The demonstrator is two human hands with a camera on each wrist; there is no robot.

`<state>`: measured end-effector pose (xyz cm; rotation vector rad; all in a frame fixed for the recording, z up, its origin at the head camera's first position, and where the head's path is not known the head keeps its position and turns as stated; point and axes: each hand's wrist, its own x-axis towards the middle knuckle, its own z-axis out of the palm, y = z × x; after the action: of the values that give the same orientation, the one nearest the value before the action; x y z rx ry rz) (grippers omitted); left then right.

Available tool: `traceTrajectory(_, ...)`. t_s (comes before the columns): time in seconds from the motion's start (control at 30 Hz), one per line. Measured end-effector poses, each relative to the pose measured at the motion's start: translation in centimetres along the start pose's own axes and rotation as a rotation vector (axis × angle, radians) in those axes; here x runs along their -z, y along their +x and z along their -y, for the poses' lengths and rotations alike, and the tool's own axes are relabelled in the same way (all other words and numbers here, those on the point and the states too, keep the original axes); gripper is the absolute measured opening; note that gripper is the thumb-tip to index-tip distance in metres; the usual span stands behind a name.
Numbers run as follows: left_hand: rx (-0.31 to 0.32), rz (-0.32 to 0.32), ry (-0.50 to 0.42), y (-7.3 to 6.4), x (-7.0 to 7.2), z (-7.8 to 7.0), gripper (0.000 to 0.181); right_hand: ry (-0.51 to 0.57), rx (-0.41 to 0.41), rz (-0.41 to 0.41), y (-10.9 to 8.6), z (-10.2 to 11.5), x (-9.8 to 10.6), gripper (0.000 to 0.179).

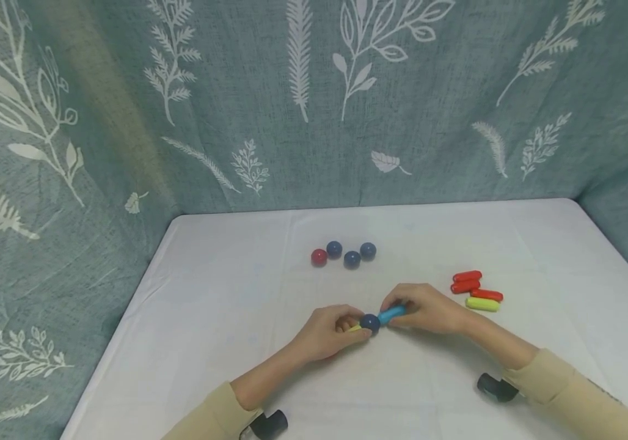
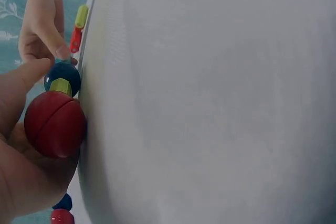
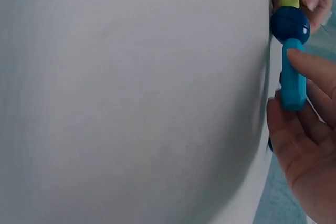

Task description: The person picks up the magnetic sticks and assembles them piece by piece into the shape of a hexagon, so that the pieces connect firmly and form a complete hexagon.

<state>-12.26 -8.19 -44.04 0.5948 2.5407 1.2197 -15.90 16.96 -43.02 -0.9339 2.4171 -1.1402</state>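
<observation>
My left hand grips a joined piece made of a red ball, a short yellow-green rod and a dark blue ball. Its thumb lies along the blue ball. From the other side, my right hand pinches a light blue rod between thumb and fingers. One end of that rod meets the blue ball, in line with the yellow-green rod in the right wrist view. In the head view, the left hand hides the red ball almost wholly.
Beyond the hands, a red ball and three dark blue balls sit on the white table. Three red rods and a yellow-green rod lie beyond the right forearm. A leaf-patterned curtain hangs behind the table.
</observation>
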Motion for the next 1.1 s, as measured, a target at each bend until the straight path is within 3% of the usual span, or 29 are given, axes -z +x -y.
traceTrajectory(0.33, -0.090, -0.020, 0.081, 0.8, 0.3, -0.9, 0.033, 0.070, 0.047, 0.012, 0.7, 0.4, -0.8, 0.023)
traceTrajectory(0.7, -0.064, -0.008, 0.053, 0.6, 0.2, -1.0, 0.023, 0.111, 0.033, 0.024, 1.2, 0.8, -1.2, 0.024)
traceTrajectory(0.8, -0.049, -0.014, 0.065, 0.5, 0.3, -1.0, 0.022, 0.085, 0.010, -0.037, 1.7, 0.6, -0.8, 0.024)
traceTrajectory(1.0, -0.027, -0.015, 0.091, 0.4, 0.4, -1.1, 0.022, 0.005, -0.061, -0.291, 4.1, 0.2, 0.6, 0.029)
traceTrajectory(1.1, -0.027, -0.015, 0.094, 0.4, 0.3, -1.0, 0.022, -0.015, -0.123, -0.356, 5.3, -0.1, 1.3, 0.038)
